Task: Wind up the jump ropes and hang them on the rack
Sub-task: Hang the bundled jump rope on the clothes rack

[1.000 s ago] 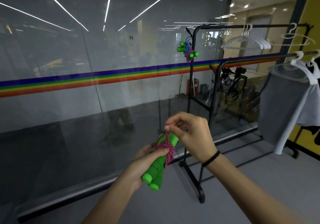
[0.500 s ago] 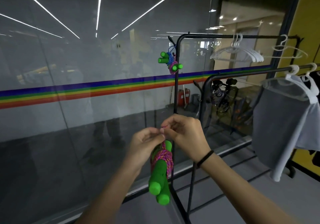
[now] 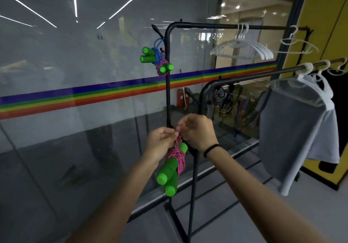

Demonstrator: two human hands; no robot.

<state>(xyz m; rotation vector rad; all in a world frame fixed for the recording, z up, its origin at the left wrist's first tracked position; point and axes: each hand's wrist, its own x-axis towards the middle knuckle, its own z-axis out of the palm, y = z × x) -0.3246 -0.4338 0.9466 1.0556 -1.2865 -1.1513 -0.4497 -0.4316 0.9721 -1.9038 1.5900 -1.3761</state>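
While the wound pink-and-orange braided jump rope with two green foam handles (image 3: 174, 164) is held up in front of the black metal garment rack (image 3: 167, 96), its top loop is pinched from both sides. Left hand (image 3: 160, 142): thumb and fingertips closed on the cord just above the wraps. Right hand (image 3: 197, 131): fingers curled, cord end pinched at the fingertips, right beside the left hand's fingers. The bundle is hung below the hands, tilted, with the handle ends pointed down; cord is wrapped around both handles. It is seen just in front of the rack's left upright, low down; contact with the post cannot be told. Two more wound ropes are hung off that upright near its top corner: a blue-corded rope with green handles (image 3: 150, 54) above, a pink-corded rope with green handles (image 3: 164, 69) just beneath. White plastic hangers (image 3: 243, 47) are hung on the top bar. A grey T-shirt (image 3: 293, 129) is hung on a lower black rail (image 3: 254, 74) to the right. A thin black band (image 3: 211, 148) is worn on the right wrist. A glass wall with a rainbow stripe (image 3: 94, 96) is seen behind.
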